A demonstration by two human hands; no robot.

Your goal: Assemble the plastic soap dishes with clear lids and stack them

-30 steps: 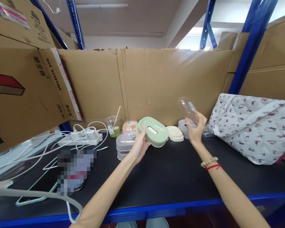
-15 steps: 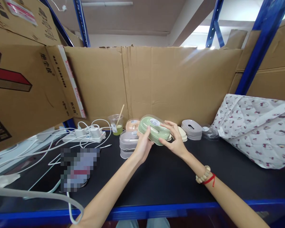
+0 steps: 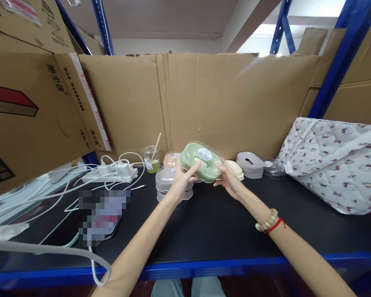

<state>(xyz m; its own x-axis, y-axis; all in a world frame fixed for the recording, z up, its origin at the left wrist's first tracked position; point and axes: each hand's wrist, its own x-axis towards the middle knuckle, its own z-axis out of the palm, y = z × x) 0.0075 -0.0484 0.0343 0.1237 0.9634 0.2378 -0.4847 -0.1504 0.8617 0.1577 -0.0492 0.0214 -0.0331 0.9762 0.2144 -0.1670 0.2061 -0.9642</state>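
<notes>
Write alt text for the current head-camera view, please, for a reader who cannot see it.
A person's left hand and right hand hold a green oval box with a clear cover over a black table. Other pastel boxes and a cup of green drink stand behind; a power strip lies to the left, a patterned bag to the right.

A black tabletop (image 3: 213,231), blue-edged, carries — left to right — a white power strip (image 3: 130,176); a drink cup (image 3: 153,166); stacked lilac boxes (image 3: 165,175); cream pieces (image 3: 236,169); a grey container (image 3: 252,169); clear plastic covers (image 3: 273,168); a patterned bag (image 3: 336,165).
</notes>
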